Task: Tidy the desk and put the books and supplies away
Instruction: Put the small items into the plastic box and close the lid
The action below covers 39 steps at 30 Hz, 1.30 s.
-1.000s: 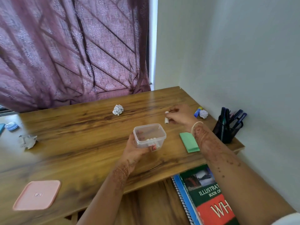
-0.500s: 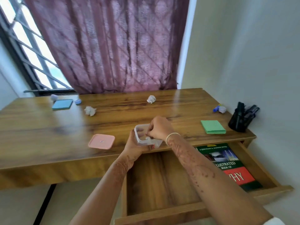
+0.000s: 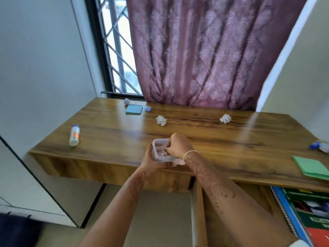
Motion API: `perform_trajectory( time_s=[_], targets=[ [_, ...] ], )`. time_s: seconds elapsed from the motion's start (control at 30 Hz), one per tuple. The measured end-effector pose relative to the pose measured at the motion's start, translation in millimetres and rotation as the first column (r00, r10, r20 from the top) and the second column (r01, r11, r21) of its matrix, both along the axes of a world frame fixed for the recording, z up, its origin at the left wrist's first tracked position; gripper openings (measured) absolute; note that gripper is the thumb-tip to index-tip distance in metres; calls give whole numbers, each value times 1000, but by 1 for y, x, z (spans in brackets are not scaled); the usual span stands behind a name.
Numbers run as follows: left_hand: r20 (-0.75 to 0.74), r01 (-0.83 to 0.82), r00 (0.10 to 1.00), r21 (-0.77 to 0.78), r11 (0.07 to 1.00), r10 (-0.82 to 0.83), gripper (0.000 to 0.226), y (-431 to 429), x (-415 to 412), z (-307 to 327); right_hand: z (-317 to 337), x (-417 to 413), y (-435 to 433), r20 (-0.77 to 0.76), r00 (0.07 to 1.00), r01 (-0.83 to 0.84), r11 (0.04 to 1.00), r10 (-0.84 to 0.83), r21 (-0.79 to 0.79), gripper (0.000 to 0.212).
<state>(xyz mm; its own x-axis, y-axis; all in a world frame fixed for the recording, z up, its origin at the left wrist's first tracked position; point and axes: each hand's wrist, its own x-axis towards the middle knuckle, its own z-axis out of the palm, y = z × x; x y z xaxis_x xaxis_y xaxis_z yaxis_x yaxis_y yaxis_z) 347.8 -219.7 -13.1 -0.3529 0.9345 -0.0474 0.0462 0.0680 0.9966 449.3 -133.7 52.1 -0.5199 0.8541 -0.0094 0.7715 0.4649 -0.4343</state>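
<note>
My left hand [image 3: 148, 161] grips a small clear plastic container [image 3: 159, 145] from below, just above the front edge of the wooden desk [image 3: 195, 132]. My right hand [image 3: 178, 146] reaches into the container from the right with curled fingers; whatever they hold is hidden. Two crumpled paper balls [image 3: 161, 120] [image 3: 225, 118] lie further back on the desk. A white glue bottle [image 3: 74, 135] lies on its side at the left. A blue notepad [image 3: 134, 109] and a blue cap [image 3: 148, 108] sit at the back left, and a green notepad [image 3: 312, 167] at the right.
An open drawer [image 3: 199, 211] below the desk's right half holds a green and red book [image 3: 311, 211] on a spiral notebook. A blue and white item [image 3: 318, 146] lies at the far right. A maroon curtain [image 3: 213, 50] hangs behind the desk.
My right hand carried a small white piece from the desk to the container and stays inside it. The view has swung left, so the pen holder and pink lid are out of sight.
</note>
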Motion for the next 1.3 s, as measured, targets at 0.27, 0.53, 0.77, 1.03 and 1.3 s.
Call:
perform_trajectory(
  time_s=[0.27,0.53,0.77,1.03,1.3],
  targets=[
    [28,20,999,-8,1000,-19,81,10,-125,-5,7,-114,14,-120,992,31,992,-46,-120,13],
    [157,-9,987,-35,999,14,88,25,-200,-8,11,-176,36,-402,891,70,939,-211,-338,10],
    [203,-39,978,-56,998,49,95,55,-225,-15,-4,-194,101,-456,825,244,938,-334,-244,15],
    [118,0,993,-136,991,16,105,123,-266,-22,-32,-227,209,-366,900,158,959,-238,-233,26],
    [124,10,992,-144,990,8,95,177,-290,-22,-67,-270,289,-207,978,17,994,-40,-111,57]
  ],
)
